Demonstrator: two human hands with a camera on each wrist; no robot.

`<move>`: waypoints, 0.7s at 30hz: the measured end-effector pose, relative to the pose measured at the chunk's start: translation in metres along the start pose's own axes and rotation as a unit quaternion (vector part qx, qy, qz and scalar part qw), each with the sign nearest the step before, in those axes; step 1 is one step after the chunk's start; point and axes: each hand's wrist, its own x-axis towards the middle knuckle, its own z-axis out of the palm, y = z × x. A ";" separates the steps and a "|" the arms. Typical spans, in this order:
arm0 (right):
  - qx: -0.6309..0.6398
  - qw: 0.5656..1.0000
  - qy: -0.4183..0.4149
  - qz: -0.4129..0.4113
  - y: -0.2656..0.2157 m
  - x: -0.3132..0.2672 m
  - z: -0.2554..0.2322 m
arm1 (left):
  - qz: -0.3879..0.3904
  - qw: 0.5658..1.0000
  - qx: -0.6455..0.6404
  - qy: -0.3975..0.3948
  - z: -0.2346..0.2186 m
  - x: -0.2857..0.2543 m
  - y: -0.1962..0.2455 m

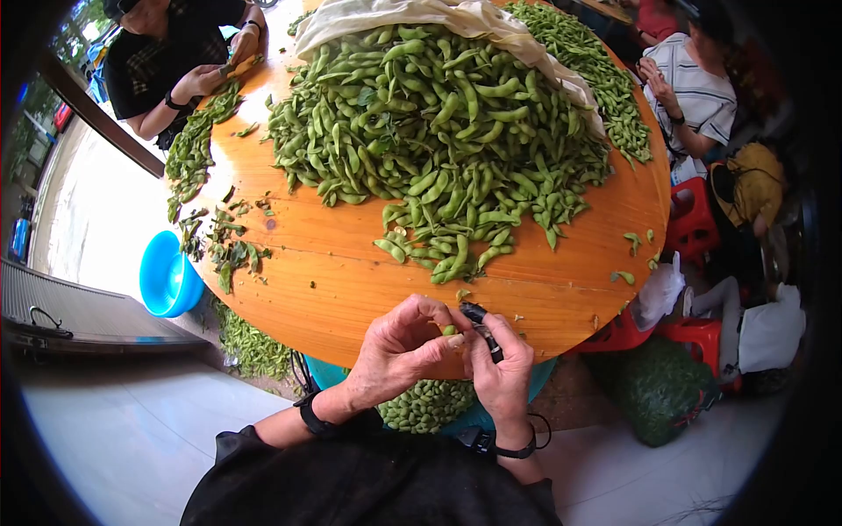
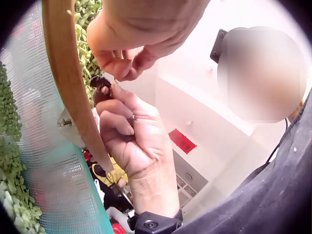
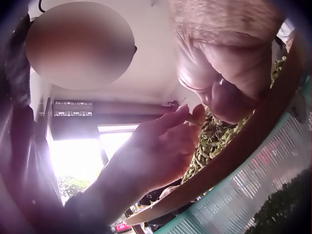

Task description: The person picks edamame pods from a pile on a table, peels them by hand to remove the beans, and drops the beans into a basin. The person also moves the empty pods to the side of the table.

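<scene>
Between curled fingers (image 1: 438,337) — smooth green pod (image 1: 450,330)

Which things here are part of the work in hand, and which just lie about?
In use: left hand pinching a pod; right hand gripping a dark tool; pod heap; round table.
Lying about: blue basin; red stool.

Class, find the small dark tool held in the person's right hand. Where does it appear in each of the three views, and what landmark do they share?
Head view: the dark tool is low centre, gripped in the right hand at the table's near edge.
Left wrist view: its dark tip pokes above the curled right fingers, upper left.
Right wrist view: not visible; the hand blocks it.
Shared landmark: the round wooden table's edge.
</scene>
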 end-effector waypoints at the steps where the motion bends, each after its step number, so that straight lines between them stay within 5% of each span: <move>1: -0.030 0.999 0.010 -0.017 0.004 0.001 -0.004 | -0.023 0.999 0.018 -0.016 -0.006 -0.002 0.001; 3: 0.074 0.996 0.004 0.045 -0.007 -0.002 -0.008 | -0.046 0.998 0.036 -0.032 -0.013 -0.003 0.000; 7: 0.076 0.995 -0.061 0.034 -0.012 -0.007 -0.014 | -0.068 0.996 0.047 -0.044 -0.013 -0.003 0.000; 11: 0.009 0.999 -0.040 -0.014 -0.008 -0.008 -0.016 | -0.167 0.986 0.009 -0.018 -0.011 -0.005 0.003; 14: -0.048 0.997 -0.043 -0.049 -0.008 -0.012 -0.015 | -0.169 0.985 0.022 -0.017 -0.012 -0.005 0.006; 21: -0.047 0.996 -0.064 -0.053 -0.012 -0.014 -0.016 | -0.028 0.956 0.287 -0.043 -0.016 -0.003 0.006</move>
